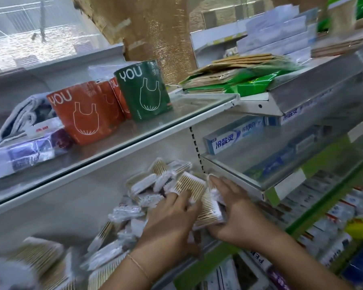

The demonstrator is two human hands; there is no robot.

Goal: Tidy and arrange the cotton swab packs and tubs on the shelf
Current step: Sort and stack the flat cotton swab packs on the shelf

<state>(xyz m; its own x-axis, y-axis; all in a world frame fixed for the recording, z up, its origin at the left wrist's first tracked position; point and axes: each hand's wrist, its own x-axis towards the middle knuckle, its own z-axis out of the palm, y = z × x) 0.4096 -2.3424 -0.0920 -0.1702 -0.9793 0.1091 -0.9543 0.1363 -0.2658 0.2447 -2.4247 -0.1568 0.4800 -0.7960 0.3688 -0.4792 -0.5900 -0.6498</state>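
Pressing flat, open fingers on cotton swab packs (199,197), both hands work a cluttered shop shelf (96,183).

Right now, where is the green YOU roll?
In the head view, the green YOU roll stands upright on the upper glass shelf, left of centre, just right of the orange YOU rolls.

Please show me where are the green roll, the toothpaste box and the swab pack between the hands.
green roll (144,92), head view, front of wrapper
toothpaste box (235,136), head view, long front face
swab pack (209,210), head view, wooden sticks
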